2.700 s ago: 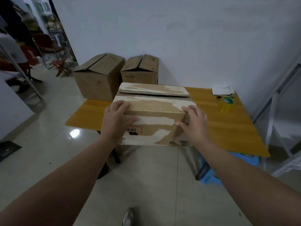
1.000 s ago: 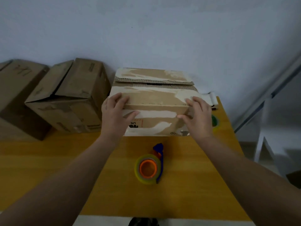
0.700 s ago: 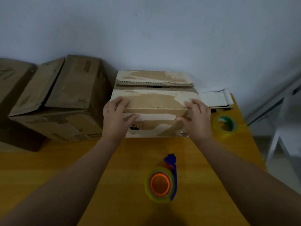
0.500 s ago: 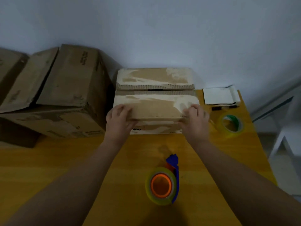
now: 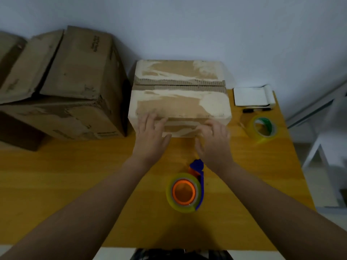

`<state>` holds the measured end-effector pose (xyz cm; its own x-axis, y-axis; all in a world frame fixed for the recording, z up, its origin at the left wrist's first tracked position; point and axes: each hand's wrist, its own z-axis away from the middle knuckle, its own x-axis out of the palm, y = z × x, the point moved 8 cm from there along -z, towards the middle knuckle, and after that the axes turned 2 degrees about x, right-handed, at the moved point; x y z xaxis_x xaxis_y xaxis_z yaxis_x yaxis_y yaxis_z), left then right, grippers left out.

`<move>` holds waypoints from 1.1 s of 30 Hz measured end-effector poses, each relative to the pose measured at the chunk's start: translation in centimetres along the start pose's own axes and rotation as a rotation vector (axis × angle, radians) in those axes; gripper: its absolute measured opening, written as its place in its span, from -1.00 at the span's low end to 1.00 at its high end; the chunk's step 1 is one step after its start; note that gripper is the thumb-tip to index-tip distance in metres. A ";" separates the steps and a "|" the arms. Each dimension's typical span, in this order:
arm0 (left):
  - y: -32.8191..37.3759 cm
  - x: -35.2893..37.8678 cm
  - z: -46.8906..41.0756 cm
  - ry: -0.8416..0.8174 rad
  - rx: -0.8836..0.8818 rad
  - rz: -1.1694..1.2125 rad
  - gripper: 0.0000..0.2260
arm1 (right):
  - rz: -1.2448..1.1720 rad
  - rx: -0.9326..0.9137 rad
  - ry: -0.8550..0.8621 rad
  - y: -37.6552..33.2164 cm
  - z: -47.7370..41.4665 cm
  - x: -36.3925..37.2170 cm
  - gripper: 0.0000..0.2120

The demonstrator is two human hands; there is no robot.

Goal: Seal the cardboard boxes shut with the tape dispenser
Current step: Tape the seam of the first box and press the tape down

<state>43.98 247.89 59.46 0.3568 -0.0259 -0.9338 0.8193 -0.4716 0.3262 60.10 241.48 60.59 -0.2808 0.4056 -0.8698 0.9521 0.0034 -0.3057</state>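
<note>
One tape dispenser (image 5: 185, 190) lies untouched just beside the right hand (image 5: 214, 145)

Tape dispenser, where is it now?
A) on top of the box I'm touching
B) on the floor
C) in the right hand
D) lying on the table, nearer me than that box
D: the tape dispenser lies on the table, on the person's side of the small cardboard box.
</note>
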 end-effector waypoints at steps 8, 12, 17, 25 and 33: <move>0.9 3.3 7.4 -0.152 -0.079 0.053 -0.56 | -0.130 0.453 -0.681 3.2 8.4 6.3 -0.40; 1.8 4.3 10.9 -0.172 -0.140 0.086 -0.59 | -0.336 0.778 -0.906 3.1 14.1 8.2 -0.23; 3.1 4.3 13.4 -0.161 -0.138 0.110 -0.60 | -0.228 0.771 -0.806 2.7 15.9 8.7 -0.40; 1.6 0.7 10.7 -0.055 -0.102 0.082 -0.63 | -0.342 0.518 -0.525 3.1 10.0 3.0 -0.60; -3.0 -3.3 1.6 0.025 -0.208 0.176 -0.55 | -0.315 0.333 -0.180 1.2 -2.3 -2.7 -0.68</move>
<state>39.66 247.91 61.30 0.5111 -0.0687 -0.8568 0.8171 -0.2704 0.5091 62.32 242.50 63.51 -0.5931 0.2673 -0.7594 0.7354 -0.2042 -0.6462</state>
